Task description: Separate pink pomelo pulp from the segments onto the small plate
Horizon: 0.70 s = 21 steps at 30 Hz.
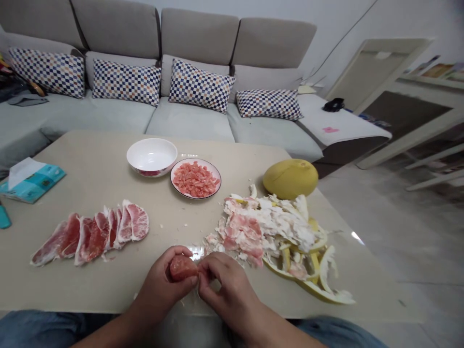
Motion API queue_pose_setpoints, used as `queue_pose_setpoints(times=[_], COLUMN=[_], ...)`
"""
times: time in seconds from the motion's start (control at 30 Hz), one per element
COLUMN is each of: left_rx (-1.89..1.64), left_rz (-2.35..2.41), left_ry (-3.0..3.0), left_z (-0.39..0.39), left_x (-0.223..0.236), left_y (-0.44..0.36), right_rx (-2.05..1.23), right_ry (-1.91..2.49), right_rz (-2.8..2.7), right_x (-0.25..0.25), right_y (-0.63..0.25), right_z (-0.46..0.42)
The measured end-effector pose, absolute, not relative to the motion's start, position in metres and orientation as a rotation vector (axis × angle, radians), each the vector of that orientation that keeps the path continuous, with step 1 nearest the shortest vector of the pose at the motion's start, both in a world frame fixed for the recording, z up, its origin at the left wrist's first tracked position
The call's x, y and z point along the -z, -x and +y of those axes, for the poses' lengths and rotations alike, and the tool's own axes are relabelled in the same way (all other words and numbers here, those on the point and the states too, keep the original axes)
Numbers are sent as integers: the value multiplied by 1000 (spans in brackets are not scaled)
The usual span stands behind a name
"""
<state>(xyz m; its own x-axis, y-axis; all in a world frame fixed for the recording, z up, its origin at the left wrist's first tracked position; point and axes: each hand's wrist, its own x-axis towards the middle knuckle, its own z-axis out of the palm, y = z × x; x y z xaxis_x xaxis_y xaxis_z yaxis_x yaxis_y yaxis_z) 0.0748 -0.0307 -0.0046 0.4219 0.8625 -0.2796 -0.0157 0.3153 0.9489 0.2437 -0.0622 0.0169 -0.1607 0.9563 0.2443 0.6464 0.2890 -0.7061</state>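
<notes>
A red pomelo segment point(182, 268) lies in my left hand point(165, 278), whose fingers and thumb wrap round it. At the segment's right tip, the thumb and forefinger of my right hand point(226, 282) are pinched together; whatever thin bit they grip there is hidden. To the left, several pomelo segments point(97, 232) with pale membrane lie in a row on the table. Beyond my hands stands a black-rimmed plate point(174, 189) bearing small pieces of red pomelo flesh point(195, 179). Right of my hands spreads a heap of white pith and membrane point(275, 224) with yellow peel point(315, 287).
A white bowl point(152, 154) stands left of the plate. One whole yellow pomelo point(290, 178) sits at the table's right back. A blue tissue pack point(34, 181) lies at the far left of the table point(90, 159). Behind is a grey sofa point(192, 121) with checkered cushions point(201, 86).
</notes>
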Motion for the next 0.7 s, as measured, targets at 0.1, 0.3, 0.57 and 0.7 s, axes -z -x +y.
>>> queue_pose_setpoints(times=[0.1,0.3,0.57,0.7], left_rx=[-686,-535,-477,-522], left_rz=[905,714,700,792], left_ry=[-1049,-857,-779,-798], left_z=[-27,-23,-22,-23], left_x=[5,6,1,2], left_y=[-73,-71,-75,-75], right_rx=[-488,-571,-735,-1086], right_ry=[1375,1302,1298,1430], right_rz=[-1945,-1966,-1877,-1597], right_x=[-17,-20,-21,-20], right_y=[-245,-250,-254,-253], right_z=[-63,-64,-60,-53])
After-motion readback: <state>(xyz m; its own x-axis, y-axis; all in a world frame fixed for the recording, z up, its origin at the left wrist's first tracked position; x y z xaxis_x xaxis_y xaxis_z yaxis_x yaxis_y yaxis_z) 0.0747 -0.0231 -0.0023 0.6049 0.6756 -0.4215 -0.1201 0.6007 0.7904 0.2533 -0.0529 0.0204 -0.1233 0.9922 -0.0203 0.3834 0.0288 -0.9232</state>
